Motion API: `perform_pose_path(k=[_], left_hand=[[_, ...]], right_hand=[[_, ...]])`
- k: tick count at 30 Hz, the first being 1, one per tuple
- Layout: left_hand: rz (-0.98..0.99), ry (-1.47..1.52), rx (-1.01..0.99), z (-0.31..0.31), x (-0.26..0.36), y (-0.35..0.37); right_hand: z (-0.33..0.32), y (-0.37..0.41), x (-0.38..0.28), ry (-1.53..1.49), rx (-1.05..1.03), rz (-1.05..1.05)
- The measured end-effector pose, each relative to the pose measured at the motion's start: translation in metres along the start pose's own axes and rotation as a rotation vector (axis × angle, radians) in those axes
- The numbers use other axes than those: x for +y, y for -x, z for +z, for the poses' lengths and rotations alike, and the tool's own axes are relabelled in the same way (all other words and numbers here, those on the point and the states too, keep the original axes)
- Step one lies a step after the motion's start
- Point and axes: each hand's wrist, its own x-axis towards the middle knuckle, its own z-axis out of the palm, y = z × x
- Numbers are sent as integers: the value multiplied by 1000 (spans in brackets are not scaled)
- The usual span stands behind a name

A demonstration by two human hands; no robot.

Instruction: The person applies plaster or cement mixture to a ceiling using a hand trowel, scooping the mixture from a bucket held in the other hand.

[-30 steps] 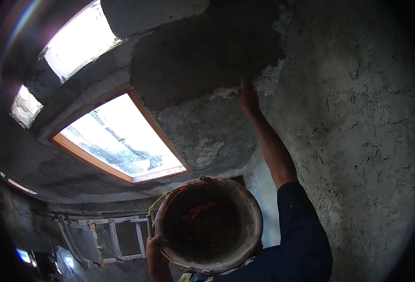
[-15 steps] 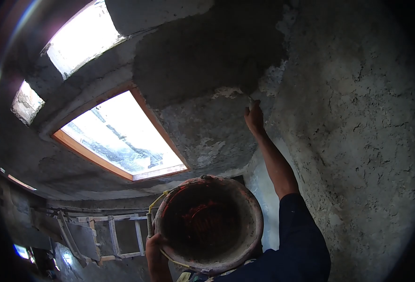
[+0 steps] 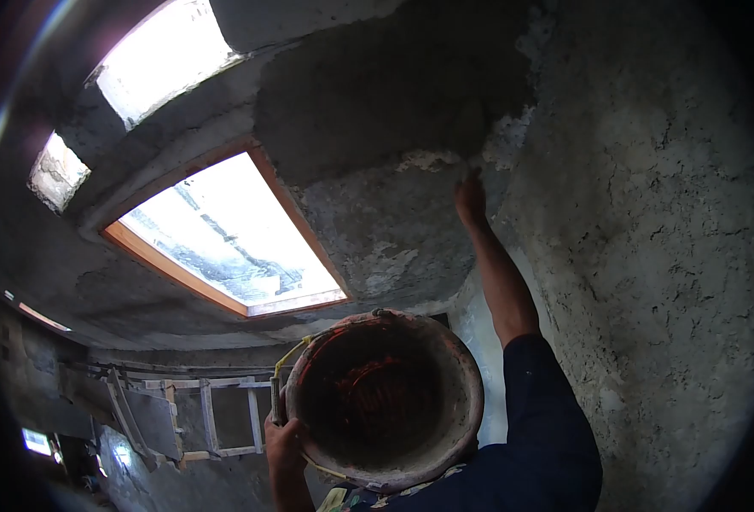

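Observation:
My left hand (image 3: pixel 284 445) is closed on the rim of a round bucket (image 3: pixel 472 401), at its left side. The bucket's mouth faces me, and its reddish inside is dark, with smears on the walls. A yellow cord and a handle grip (image 3: pixel 275 399) hang at that same side. Higher up, my right hand (image 3: pixel 471 198) is wrapped round the handle of a trowel (image 3: pixel 472 128). The blade lies against the dark, wet-looking plaster (image 3: pixel 377 94) and barely stands out from it. Just beside the hand runs the plaster's ragged lower edge, with a pale rough patch.
A wood-framed window (image 3: pixel 232 239) is at the left, with two bright openings above it. On the right rises a rough grey wall (image 3: pixel 650 256). Below the window, farther off, a wooden ladder-like frame (image 3: pixel 211 418) stands near another wall.
My right hand has turned at the wrist, and its thumb shows less now. The trowel stays by the plaster's edge. The whole view has shifted slightly; my left hand keeps hold of the bucket.

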Motion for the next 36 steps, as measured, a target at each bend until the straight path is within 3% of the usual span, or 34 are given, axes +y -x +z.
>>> perform_pose_path(k=[2, 6, 12, 15, 17, 21, 25, 27, 36], left_hand=[[17, -102, -44, -4, 1, 0], [41, -61, -89, -1, 4, 3], [53, -143, -156, -6, 5, 2], [97, -187, -156, 3, 9, 5], [112, -196, -157, -2, 7, 4], [124, -207, -173, -11, 0, 1], [157, -259, -185, -7, 4, 11], [175, -252, -179, -3, 6, 18], [270, -305, -139, -1, 5, 43]], right_hand=[[-3, 27, 21, -30, 37, -93], [-40, 104, 46, -152, -69, -18], [-165, 193, 58, -258, -358, 78], [-265, 216, 2, -264, -476, 229], [-304, 228, -6, -192, -354, -6], [-369, 252, -61, -159, -340, -46], [-388, 276, -92, -148, -566, -238], [-390, 282, -115, -107, -747, -178], [-384, 307, -111, 6, -655, -151]])
